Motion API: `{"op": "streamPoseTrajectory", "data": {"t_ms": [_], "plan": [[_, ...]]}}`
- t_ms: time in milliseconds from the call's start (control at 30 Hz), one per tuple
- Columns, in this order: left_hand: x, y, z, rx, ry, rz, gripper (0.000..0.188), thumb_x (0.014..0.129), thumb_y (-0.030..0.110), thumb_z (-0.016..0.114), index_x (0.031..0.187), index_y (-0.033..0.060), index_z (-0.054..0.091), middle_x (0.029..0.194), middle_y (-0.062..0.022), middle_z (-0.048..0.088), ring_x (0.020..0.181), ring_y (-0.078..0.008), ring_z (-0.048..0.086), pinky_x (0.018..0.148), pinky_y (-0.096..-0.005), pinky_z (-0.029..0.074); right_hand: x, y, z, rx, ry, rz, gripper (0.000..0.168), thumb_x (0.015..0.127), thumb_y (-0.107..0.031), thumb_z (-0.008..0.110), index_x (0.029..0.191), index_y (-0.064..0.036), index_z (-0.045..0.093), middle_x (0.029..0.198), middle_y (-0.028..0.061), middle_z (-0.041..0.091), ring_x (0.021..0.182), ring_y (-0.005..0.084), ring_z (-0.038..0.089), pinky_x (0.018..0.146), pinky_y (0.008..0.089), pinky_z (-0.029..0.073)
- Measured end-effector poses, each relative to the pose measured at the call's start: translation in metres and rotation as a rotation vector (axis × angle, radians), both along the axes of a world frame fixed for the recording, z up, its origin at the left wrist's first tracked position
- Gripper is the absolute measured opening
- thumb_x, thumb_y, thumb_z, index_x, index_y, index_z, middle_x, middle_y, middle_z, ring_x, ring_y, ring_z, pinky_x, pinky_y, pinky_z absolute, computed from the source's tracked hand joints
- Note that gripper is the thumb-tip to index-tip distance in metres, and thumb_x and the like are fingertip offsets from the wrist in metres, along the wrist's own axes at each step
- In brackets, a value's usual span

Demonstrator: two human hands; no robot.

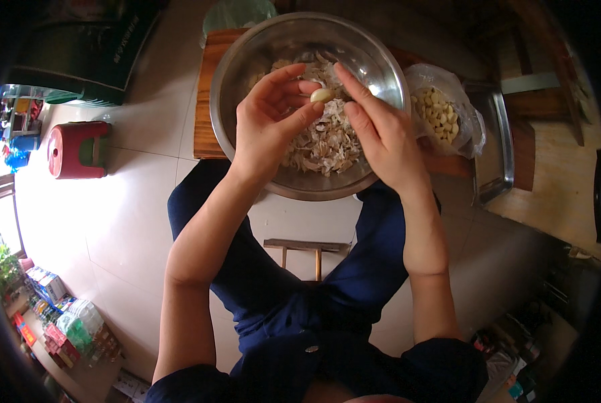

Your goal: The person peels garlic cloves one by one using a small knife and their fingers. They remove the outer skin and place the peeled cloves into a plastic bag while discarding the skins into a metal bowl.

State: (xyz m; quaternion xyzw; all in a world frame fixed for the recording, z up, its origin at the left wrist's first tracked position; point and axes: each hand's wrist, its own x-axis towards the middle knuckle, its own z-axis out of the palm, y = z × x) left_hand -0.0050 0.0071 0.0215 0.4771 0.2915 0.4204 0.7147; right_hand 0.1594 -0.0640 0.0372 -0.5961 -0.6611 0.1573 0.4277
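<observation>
My left hand holds a smooth, pale garlic clove between thumb and fingers, above a large stainless steel bowl. Just right of the clove is my right hand, its index finger stretched out and its thumb apart from it; I see nothing in its grasp, though the curled fingers are partly hidden. Dry garlic skins lie heaped in the bowl under both hands. To the right of the bowl, a clear plastic bag stands open with many peeled garlic cloves inside.
The bowl rests on a wooden bench. A metal tray lies right of the bag, and a greenish plastic bag is behind the bowl. A red plastic stool stands on the tiled floor at left. Boxes and bottles crowd the lower left.
</observation>
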Motion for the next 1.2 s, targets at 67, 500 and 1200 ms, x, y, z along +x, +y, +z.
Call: {"op": "streamPoseTrajectory", "data": {"t_ms": [67,500,1200], "plan": [[0.000,0.001,-0.002,0.000,-0.003,0.004,0.049,0.081,-0.004,0.070,0.125,-0.0048,0.050,0.103,-0.0092,0.063,0.093,-0.0134,0.062,0.084,-0.0263,0.053,-0.006,-0.004,0.006,-0.071,-0.001,0.040,0.043,0.094,-0.019,0.056,0.136,-0.017,0.050,0.100,0.0194,0.067,0.084,0.0306,0.069,0.068,0.0365,0.054],[-0.001,0.000,-0.002,-0.051,-0.038,-0.031,0.049,0.082,-0.004,0.068,0.126,-0.0054,0.047,0.107,-0.0116,0.063,0.095,-0.0159,0.062,0.085,-0.0292,0.054,0.002,-0.002,0.003,-0.036,-0.094,-0.041,0.042,0.095,-0.018,0.055,0.137,-0.019,0.049,0.089,0.0177,0.067,0.076,0.0288,0.069,0.064,0.0381,0.053],[0.000,0.000,-0.007,-0.092,-0.137,-0.087,0.057,0.083,-0.006,0.066,0.133,-0.0035,0.040,0.109,-0.0097,0.057,0.096,-0.0184,0.063,0.087,-0.0317,0.054,-0.009,-0.004,0.005,-0.065,0.087,0.034,0.041,0.095,-0.017,0.056,0.136,-0.015,0.050,0.100,0.0210,0.067,0.086,0.0329,0.068,0.069,0.0356,0.053]]}}
